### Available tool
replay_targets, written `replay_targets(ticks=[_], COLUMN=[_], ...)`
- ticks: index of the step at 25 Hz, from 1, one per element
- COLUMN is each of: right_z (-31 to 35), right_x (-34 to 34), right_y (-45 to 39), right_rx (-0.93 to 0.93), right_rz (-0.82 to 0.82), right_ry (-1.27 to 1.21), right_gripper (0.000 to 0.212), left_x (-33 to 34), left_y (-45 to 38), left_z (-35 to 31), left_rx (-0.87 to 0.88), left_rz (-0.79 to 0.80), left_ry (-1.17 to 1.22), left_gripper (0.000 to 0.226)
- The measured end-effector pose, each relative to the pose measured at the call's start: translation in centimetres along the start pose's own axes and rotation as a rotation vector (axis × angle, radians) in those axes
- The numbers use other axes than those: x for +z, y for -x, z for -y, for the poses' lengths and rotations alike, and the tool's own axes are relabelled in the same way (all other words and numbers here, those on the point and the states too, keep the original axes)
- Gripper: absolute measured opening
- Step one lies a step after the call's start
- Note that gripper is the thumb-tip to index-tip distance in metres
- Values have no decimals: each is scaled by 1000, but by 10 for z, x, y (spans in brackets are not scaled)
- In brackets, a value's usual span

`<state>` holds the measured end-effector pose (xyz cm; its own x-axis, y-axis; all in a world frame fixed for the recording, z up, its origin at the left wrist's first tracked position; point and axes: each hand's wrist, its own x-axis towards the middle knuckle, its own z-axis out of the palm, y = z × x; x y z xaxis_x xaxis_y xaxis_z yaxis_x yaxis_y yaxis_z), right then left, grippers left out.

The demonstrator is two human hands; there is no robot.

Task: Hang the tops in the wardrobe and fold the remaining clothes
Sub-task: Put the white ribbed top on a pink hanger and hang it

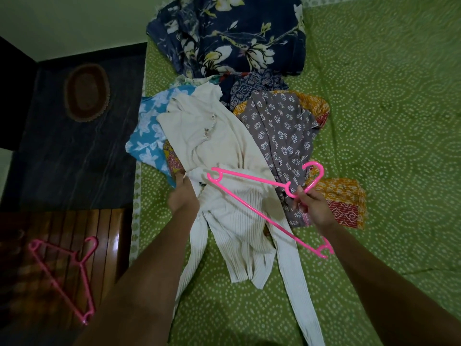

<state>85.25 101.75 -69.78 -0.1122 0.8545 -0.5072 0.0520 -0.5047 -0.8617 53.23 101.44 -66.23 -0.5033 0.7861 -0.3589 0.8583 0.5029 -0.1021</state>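
Observation:
A white ribbed long-sleeved top (237, 221) lies on the green bed sheet (386, 121), its sleeves trailing toward me. My left hand (183, 196) grips its neck edge. My right hand (313, 206) holds a pink plastic hanger (252, 196) at the base of its hook, with the hanger hovering over the top's shoulders. Behind it lies a pile of clothes: a cream garment (212, 136), a grey printed top (282, 131), a blue floral piece (147, 136), a yellow and red patterned cloth (341, 196) and a navy floral garment (232, 33).
A second pink hanger (67, 273) rests on a brown wooden surface (104, 245) left of the bed. Beyond it are a dark floor and an oval brown mat (86, 92).

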Motion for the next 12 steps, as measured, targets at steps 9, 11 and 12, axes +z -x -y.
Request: replay_targets(ticks=[9,11,12], right_z=[98,126,140], right_x=[18,25,29], right_y=[10,23,31], right_rx=[-149,-201,-226], right_rz=[205,256,278], right_ry=[500,606,668], right_gripper=[27,25,23], left_x=[-64,-89,-103], left_y=[51,64,71], left_z=[-7,-12,-14], left_rx=[250,331,363], left_rz=[241,242,236], left_ry=[388,353,333], left_gripper=[84,80,81])
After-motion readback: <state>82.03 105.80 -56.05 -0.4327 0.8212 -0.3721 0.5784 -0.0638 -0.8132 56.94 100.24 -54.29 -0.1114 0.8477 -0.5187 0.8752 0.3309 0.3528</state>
